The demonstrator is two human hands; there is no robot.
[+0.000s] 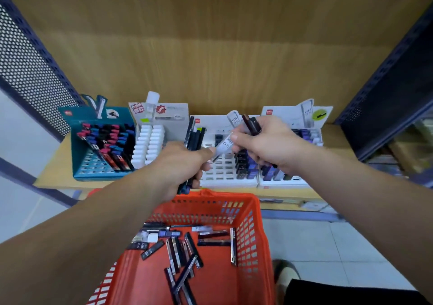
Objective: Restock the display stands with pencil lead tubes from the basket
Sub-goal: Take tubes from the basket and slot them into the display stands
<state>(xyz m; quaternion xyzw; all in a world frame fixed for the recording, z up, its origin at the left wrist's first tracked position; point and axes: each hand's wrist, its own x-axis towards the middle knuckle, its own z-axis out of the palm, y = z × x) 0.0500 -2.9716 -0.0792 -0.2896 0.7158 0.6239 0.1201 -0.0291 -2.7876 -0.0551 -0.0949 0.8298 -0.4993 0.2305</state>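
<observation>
Left hand [185, 161] & right hand [264, 145] are held just beyond the far rim of the orange basket [254, 211], which is nearest the camera. Plenty of loose lead tubes [185, 250] lie scattered on its floor, so restocking is judged approx. mid-way, not near done.

A bundle of dark tubes [194, 138] is gripped upright in the left hand, fingers curled round it. A few more dark tubes [251, 124] are held in the right hand, while a clear HB tube [225, 144] is pinched betw. its thumb & forefinger. The tube's lower end is touched by a left fingertip; which hand is giving & which is taking can't be told. The step is judged to be sorting/singling out one tube for placing.

Next, the tube would need to be freed into one hand, turned upright & seated in an empty slot of the middle white stand [222, 171], just behind the hands, w/ many slots open on its left side. Type should be matched to the stand first.

Farther along the wooden shelf [54, 171], a teal stand [93, 164], a white-capped stand [150, 145] & a right-hand stand [293, 180] are seen.
</observation>
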